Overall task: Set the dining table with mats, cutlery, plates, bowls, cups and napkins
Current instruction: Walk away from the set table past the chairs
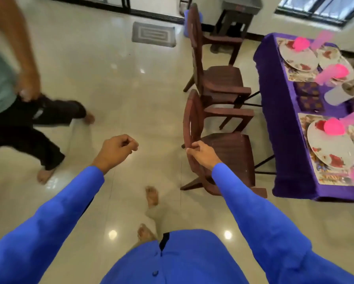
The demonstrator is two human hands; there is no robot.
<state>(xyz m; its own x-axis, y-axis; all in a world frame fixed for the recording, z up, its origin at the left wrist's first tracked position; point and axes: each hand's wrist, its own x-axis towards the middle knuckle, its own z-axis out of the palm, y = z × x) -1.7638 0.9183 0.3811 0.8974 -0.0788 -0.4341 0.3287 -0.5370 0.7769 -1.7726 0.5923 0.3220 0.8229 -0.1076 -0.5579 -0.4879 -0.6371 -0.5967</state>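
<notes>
Two brown chairs at the laid dining table (284, 119); right hand (200, 151) grips the near chair (194, 124) back, left hand (118, 145) fisted, empty. Step judged: seating adjustment. Next: slide chair squarely tableward.

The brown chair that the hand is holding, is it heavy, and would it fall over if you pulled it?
Probably light: the near brown chair looks like moulded plastic, and the right hand grips its backrest alone. It should stay stiff, being one solid piece. It might slide easily, since the tiled floor looks glossy, and pulling high on the back could tip it.
</notes>
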